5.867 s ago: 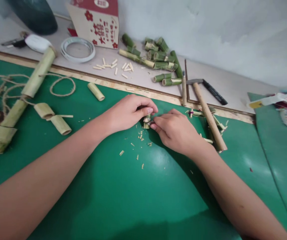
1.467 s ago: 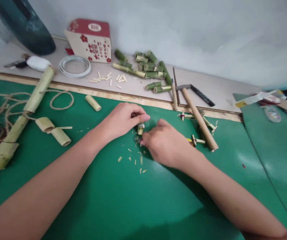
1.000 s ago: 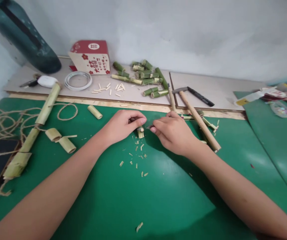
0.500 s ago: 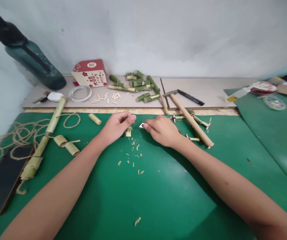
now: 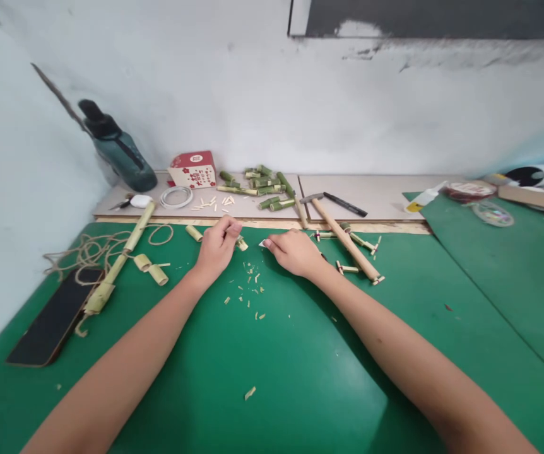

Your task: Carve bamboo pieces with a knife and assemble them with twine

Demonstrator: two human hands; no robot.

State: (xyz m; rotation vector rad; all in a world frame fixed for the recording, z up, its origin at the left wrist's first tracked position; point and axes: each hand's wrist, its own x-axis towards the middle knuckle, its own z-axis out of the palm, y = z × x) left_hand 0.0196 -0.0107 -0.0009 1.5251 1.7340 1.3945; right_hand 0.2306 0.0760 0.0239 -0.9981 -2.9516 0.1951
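My left hand (image 5: 218, 247) is closed around a short piece of bamboo (image 5: 242, 243), whose pale cut end pokes out past the thumb. Opposite it, my right hand (image 5: 293, 252) grips a knife (image 5: 262, 244); only its small bright blade tip shows clearly, pointing left at the bamboo with a narrow gap between. Most of the knife is hidden under the fingers. Below and between the hands, bamboo shavings (image 5: 255, 278) lie scattered on the green mat (image 5: 272, 372).
Right of my right hand lies a hammer (image 5: 348, 243) among small bamboo assemblies (image 5: 348, 268). Cut bamboo pieces (image 5: 267, 183), a marker (image 5: 345, 204) and a red-and-white box (image 5: 194, 170) sit along the back. To the left are twine (image 5: 87, 249), a phone (image 5: 57, 321) and a bottle (image 5: 123, 154).
The view has tilted up and pulled back, showing more wall. My left hand has turned the bamboo piece, so its end now angles toward the blade. Both hands keep their hold.
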